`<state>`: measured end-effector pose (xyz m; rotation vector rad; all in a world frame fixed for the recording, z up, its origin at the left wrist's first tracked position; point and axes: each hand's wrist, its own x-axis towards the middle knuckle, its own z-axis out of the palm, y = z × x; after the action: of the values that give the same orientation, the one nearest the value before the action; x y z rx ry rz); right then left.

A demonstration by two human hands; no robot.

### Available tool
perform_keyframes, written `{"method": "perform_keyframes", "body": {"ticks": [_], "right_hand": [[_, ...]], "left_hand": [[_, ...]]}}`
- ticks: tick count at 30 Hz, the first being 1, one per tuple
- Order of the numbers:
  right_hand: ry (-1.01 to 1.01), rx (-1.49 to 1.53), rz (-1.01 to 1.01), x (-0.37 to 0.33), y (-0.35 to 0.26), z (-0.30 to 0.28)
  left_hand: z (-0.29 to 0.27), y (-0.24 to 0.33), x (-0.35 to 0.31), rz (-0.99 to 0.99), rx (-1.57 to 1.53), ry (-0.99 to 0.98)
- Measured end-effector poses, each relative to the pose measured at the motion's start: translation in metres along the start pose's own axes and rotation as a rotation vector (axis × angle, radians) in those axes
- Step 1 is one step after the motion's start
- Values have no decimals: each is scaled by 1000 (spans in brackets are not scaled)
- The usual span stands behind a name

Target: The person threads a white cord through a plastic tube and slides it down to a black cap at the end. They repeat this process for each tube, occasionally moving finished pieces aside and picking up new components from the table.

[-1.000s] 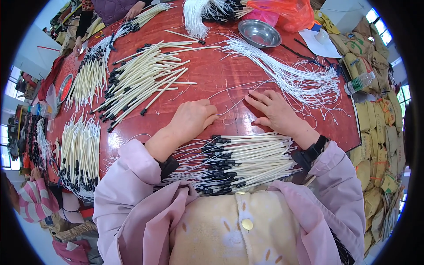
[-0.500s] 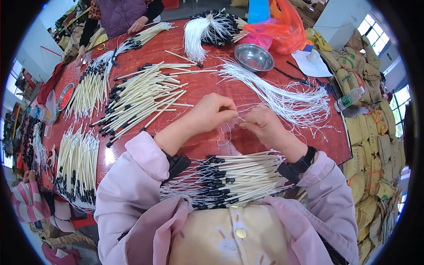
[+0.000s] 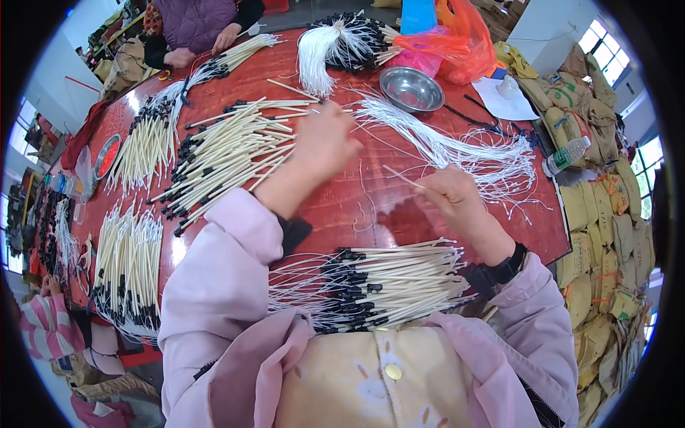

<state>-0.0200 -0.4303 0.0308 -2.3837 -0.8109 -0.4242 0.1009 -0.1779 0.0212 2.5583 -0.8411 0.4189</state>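
Note:
My right hand [image 3: 451,194] pinches a white cord [image 3: 403,176], whose end sticks out to the left past the thumb and finger. Further forward, my left hand [image 3: 325,146] is smeared by motion at the right edge of a loose pile of cream sticks [image 3: 235,153] with black end pieces; its fingers cannot be made out. A bundle of white cords [image 3: 435,135] fans out beyond my right hand. Between my hands a thin thread [image 3: 366,203] curls on the red table [image 3: 385,228]. Close to my body lies a stack of cream sticks [image 3: 407,278] with black ends and white cords attached.
A metal bowl [image 3: 412,89] stands at the back, beside red plastic bags [image 3: 464,43]. More stick bundles [image 3: 128,257] lie on the left. A plastic bottle [image 3: 569,155] rests at the right edge, near stacked sacks [image 3: 599,250]. Across the table a person in purple [image 3: 198,25] handles sticks.
My hands have come apart. The left has moved forward, toward the stick pile; the right has shifted slightly right, keeping the cord. The person opposite has brought one hand closer to the other.

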Motion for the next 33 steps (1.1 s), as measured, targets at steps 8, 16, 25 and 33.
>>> {"method": "perform_keyframes", "body": {"ticks": [8,16,25,33], "right_hand": [[25,12,60,-34,-16,-16],[133,-6,34,-48,-57,-34],[187,41,71,-56,-49,-22],[57,-6,-69,-32,-59,-13]], "left_hand": [[54,34,-65,110,-198,-454],[21,-7,-83,116,-332,-263],[-241,-36,-325,-783,-404,-802],[-186,45,-261,-493,-342,-173]]}}
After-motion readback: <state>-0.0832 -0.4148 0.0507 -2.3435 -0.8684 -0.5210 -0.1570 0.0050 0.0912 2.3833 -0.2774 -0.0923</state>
